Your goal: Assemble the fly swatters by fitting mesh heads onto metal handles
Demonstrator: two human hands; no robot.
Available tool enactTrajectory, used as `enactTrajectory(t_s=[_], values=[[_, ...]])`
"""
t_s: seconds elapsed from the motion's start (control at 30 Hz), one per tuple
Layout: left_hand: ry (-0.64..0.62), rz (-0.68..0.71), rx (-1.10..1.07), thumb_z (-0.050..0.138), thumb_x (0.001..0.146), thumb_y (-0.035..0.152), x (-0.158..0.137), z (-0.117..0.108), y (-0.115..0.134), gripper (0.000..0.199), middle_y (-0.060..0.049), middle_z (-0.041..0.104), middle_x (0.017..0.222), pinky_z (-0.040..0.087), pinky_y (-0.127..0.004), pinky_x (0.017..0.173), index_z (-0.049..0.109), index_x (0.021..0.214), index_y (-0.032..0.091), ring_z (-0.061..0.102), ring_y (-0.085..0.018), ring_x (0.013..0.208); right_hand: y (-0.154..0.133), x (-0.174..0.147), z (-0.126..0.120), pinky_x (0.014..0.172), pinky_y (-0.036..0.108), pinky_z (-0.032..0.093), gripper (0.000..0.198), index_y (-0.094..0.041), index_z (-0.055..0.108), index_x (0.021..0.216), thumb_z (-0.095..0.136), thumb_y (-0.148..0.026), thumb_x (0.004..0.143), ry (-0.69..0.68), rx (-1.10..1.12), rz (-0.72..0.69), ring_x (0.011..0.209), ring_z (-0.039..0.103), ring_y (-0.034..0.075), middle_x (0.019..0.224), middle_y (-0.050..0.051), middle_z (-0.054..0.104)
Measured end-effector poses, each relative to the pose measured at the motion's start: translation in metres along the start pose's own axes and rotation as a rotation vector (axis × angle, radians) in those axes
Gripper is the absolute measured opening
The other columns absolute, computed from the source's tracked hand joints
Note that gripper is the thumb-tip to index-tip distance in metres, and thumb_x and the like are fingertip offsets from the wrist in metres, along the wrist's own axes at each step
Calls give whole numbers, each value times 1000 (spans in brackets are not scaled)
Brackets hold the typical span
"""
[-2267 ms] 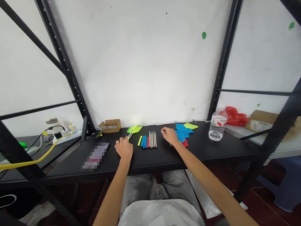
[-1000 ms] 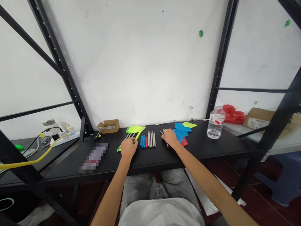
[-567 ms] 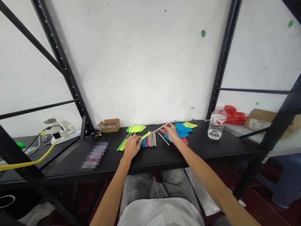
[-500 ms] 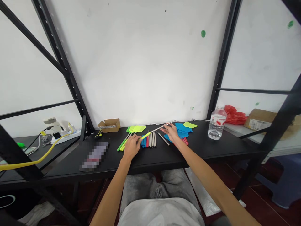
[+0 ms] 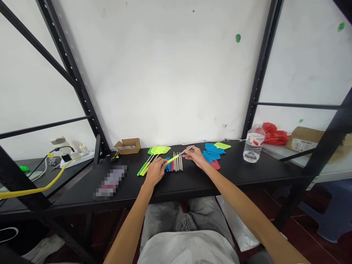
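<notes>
My left hand (image 5: pixel 156 170) is closed around a yellow-green handle (image 5: pixel 173 158), which points up to the right over the black table. From its end a thin metal rod (image 5: pixel 182 153) runs to my right hand (image 5: pixel 194 156), whose fingers pinch it. Beneath lie several silver metal tubes (image 5: pixel 178 165) in a row, beside blue handles (image 5: pixel 168 167) and a red handle (image 5: pixel 172 167). Left of my left hand are several fly swatters with green and yellow heads (image 5: pixel 162 150). Blue swatter heads (image 5: pixel 211 152), a yellow one (image 5: pixel 222 145) and a red one (image 5: pixel 216 165) lie right of my right hand.
A water bottle (image 5: pixel 253 145) stands at the table's right. An open cardboard box (image 5: pixel 128 146) and a black-and-yellow tool (image 5: pixel 115 157) lie at the back left, with a blurred-out flat item (image 5: pixel 111 181) in front. Black rack posts (image 5: pixel 262 66) flank the table.
My right hand has moved left and slightly down, nearer to the yellow-green handle, and less rod shows between my hands. The loose tube beside my right hand no longer shows.
</notes>
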State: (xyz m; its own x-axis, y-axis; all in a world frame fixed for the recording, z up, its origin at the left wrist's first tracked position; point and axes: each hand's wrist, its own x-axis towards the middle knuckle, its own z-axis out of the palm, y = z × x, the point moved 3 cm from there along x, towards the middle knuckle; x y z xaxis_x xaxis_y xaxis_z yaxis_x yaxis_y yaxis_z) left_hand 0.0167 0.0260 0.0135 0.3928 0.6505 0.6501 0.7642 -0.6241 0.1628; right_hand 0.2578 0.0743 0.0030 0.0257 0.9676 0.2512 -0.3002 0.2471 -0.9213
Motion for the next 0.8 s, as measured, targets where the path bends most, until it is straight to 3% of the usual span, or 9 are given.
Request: enactTrajectory(t_s=[0.13,0.27,0.4,0.5,0.6,0.7,0.8], values=[[-15,2,2,42,98,31,0,-1,1,26,-5,62,88,44,-31,79,65,103,21,58,-21,88,2,-2,3,42,16,50,30,-17,61,91,77,-36,73,-101,-112,-20,64,72,17,88,6,72],[-56,31,4,41,98,39,0,1,4,30,-4,60,84,43,-29,73,64,103,20,57,-19,81,-3,-2,3,41,14,44,34,-16,64,94,77,-39,72,-130,-164,-58,62,71,14,94,8,73],[-52,63,20,38,99,41,0,2,5,34,-5,61,89,42,-29,72,64,97,20,58,-19,83,-16,3,-7,47,19,49,41,-19,64,108,73,-42,76,-144,-255,-56,76,72,19,104,11,72],[10,47,20,37,99,41,-1,0,2,34,-6,62,91,43,-30,74,63,98,19,58,-20,85,-33,13,-52,66,30,56,40,-19,63,115,57,-47,87,110,-447,-110,98,68,24,114,12,70],[62,26,5,38,99,40,-2,-1,0,32,-6,62,90,43,-31,75,63,97,19,58,-20,84,-50,17,-117,95,42,48,37,-16,65,116,55,-38,88,455,-1031,-133,116,58,30,118,15,67],[88,14,-9,40,99,39,-3,-2,-1,30,-5,61,89,43,-30,74,63,97,20,58,-20,82,-53,16,-170,104,52,36,47,-20,59,131,53,-40,89,481,-1495,-33,130,44,38,134,15,57],[91,16,-11,41,99,38,-3,-1,0,29,-5,62,89,43,-30,73,63,96,20,58,-19,83,-46,12,-196,97,51,41,50,-21,63,126,38,-49,94,394,-1590,156,120,53,37,127,17,61]])
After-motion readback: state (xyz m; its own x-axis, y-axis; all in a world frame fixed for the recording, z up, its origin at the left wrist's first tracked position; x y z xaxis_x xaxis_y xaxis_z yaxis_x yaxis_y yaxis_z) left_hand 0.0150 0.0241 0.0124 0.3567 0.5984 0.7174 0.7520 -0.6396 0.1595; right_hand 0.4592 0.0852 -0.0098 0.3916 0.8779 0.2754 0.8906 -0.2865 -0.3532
